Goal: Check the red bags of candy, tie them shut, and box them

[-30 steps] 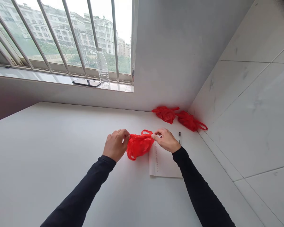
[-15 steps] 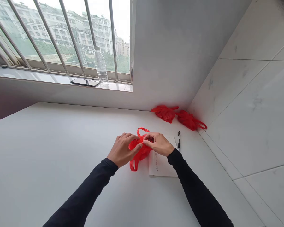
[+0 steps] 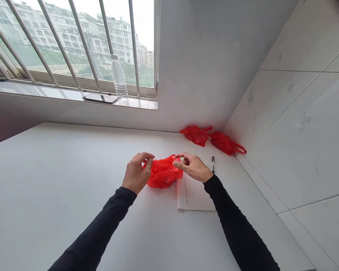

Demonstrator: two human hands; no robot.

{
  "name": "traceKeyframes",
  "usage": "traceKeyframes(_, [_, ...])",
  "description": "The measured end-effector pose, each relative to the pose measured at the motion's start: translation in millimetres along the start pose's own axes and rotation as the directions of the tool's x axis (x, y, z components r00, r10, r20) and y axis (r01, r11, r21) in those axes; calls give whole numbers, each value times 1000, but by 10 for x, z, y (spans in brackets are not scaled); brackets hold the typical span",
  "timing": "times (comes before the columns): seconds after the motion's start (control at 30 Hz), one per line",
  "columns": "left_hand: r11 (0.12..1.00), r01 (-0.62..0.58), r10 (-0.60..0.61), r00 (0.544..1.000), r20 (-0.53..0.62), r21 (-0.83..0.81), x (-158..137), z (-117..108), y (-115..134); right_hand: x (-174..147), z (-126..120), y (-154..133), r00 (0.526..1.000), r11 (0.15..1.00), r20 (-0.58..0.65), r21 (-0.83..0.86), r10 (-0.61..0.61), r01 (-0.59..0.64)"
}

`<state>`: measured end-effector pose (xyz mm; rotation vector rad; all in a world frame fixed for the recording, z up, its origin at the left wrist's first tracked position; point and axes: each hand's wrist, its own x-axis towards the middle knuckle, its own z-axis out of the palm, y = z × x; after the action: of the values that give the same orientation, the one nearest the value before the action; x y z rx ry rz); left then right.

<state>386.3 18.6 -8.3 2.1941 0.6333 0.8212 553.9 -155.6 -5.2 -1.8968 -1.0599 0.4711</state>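
A thin red plastic bag (image 3: pixel 162 175) is spread sideways between my hands, low over the white table and partly against the notebook's left edge. My left hand (image 3: pixel 138 171) pinches its left end between thumb and fingers. At the right end, my right hand (image 3: pixel 196 167) has thumb and index finger on the bag's edge, the other fingers curled in. Whatever is inside the bag cannot be made out. A white spiral notebook (image 3: pixel 197 197) lies under and beside my right hand. Behind that hand is a black-and-clear pen (image 3: pixel 213 160), partly hidden.
Two more red plastic bags, one crumpled (image 3: pixel 196 135) and one with a loop handle (image 3: pixel 226 143), sit in the back corner by the tiled wall (image 3: pixel 313 139). A clear water bottle (image 3: pixel 119 81) and a dark phone (image 3: pixel 100 98) are on the sill of the barred window.
My hands have moved apart, the left one further left and the right one slightly right. The bunched bag has been drawn out wider, and its upright and hanging handle loops no longer show.
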Motion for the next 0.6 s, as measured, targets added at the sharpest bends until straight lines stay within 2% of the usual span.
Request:
traceKeyframes(0.07, [998,19,-16,999,49,-61,-1,16,29,-19,38,-50,1000,1000,13,-30,-8,9])
traceKeyframes(0.23, [990,50,-32,991,131,-133,-7,-8,80,-13,44,-69,998,998,-46,-43,-49,47])
traceKeyframes(0.37, [996,-80,75,987,143,27,-45,-8,102,-7,69,-54,997,997,4,-7,-79,79])
traceKeyframes(0.47, [985,-112,101,991,85,135,-33,-21,86,6,49,-17,997,998,-41,13,-63,63])
traceKeyframes(0.6, [994,37,-25,993,-118,100,64,-120,18,55,-80,83,979,998,-202,51,-11,22])
